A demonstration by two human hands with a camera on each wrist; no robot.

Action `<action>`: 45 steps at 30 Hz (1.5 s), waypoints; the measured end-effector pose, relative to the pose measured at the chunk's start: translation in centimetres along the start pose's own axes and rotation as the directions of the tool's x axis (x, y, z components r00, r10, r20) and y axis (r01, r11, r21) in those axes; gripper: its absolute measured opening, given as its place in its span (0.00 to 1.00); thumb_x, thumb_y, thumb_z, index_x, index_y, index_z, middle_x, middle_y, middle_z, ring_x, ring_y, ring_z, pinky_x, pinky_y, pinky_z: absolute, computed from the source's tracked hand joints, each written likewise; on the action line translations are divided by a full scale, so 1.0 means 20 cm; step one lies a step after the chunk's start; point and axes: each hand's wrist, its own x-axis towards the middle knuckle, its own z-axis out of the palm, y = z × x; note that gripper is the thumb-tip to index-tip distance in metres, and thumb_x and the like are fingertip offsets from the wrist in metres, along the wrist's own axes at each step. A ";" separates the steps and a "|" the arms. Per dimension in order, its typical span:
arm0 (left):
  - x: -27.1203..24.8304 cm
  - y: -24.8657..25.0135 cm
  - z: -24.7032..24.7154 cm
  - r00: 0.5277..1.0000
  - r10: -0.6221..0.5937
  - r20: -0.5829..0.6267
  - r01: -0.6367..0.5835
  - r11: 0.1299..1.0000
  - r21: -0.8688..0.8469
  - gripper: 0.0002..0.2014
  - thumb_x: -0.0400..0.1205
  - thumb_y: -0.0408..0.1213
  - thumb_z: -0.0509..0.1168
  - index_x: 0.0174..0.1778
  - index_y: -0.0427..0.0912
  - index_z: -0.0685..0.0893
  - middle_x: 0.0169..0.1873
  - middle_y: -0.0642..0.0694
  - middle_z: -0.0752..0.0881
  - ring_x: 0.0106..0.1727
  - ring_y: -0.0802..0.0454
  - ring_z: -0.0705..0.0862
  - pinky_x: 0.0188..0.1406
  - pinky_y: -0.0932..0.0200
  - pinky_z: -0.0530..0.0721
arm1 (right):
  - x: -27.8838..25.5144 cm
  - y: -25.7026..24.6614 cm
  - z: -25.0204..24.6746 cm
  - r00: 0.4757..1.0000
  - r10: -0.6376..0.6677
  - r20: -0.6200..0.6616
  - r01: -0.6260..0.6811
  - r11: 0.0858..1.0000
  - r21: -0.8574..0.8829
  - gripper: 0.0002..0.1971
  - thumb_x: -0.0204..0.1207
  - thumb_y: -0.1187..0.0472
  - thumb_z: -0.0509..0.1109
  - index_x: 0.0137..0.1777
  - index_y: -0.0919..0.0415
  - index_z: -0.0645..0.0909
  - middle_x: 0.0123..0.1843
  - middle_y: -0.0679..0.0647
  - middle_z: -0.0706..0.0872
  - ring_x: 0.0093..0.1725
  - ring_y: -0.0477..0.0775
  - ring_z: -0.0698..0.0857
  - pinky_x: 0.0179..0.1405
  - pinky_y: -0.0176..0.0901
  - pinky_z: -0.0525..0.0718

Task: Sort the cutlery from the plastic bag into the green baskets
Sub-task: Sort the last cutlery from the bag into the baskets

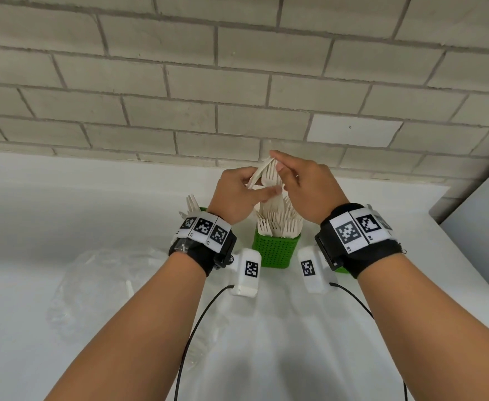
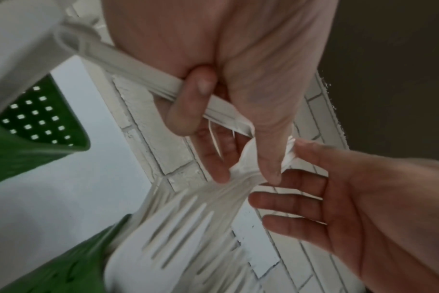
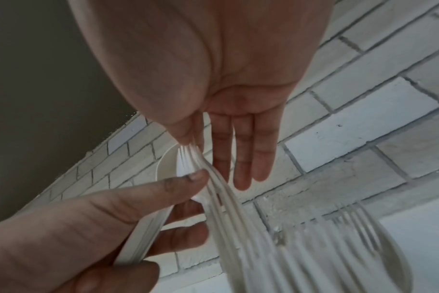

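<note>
Both hands hover over the middle green basket [image 1: 276, 250], which stands packed with white forks [image 1: 278, 221]. My left hand [image 1: 237, 192] grips a bundle of white plastic cutlery [image 1: 262, 172]; its fingers curl round the handles [image 2: 128, 59] and its thumb presses on the forks. My right hand [image 1: 304, 186] pinches the fork heads [image 3: 196, 162] at the bundle's top between thumb and forefinger, with the other fingers straight. A clear plastic bag [image 1: 98, 285] lies crumpled on the table at the left. In the right wrist view the left hand [image 3: 75, 228] holds the handles [image 3: 143, 241].
A second green basket [image 1: 203, 209] with cutlery peeks out behind my left wrist, and a third [image 1: 341, 270] is mostly hidden under my right wrist. The white table [image 1: 64, 212] runs back to a brick wall [image 1: 237, 82]. A grey panel [image 1: 483, 212] stands at the right.
</note>
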 end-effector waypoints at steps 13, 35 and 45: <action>-0.04 0.06 0.01 0.986 -0.163 0.016 0.164 0.974 -0.154 0.05 0.74 0.29 0.78 0.43 0.34 0.89 0.32 0.45 0.91 0.29 0.53 0.88 0.29 0.66 0.85 | -0.06 0.07 0.01 1.000 -0.020 -0.019 0.015 0.967 -0.254 0.17 0.84 0.59 0.62 0.71 0.51 0.81 0.62 0.57 0.88 0.60 0.61 0.85 0.58 0.48 0.81; 0.01 -0.03 0.00 0.995 -0.063 -0.071 0.090 0.873 0.479 0.05 0.76 0.38 0.72 0.36 0.46 0.92 0.33 0.50 0.91 0.35 0.54 0.87 0.35 0.60 0.82 | -0.12 0.14 0.09 0.970 0.007 0.244 0.043 0.979 -0.201 0.28 0.80 0.71 0.59 0.81 0.57 0.68 0.83 0.49 0.68 0.81 0.49 0.67 0.83 0.42 0.59; 0.03 -0.07 0.02 0.994 -0.109 -0.007 0.096 0.838 0.537 0.12 0.76 0.44 0.67 0.38 0.39 0.90 0.34 0.42 0.90 0.37 0.46 0.87 0.40 0.52 0.85 | -0.16 0.13 0.09 0.952 0.037 0.303 0.076 0.933 -0.352 0.23 0.87 0.62 0.54 0.81 0.56 0.67 0.85 0.49 0.63 0.84 0.52 0.59 0.82 0.51 0.58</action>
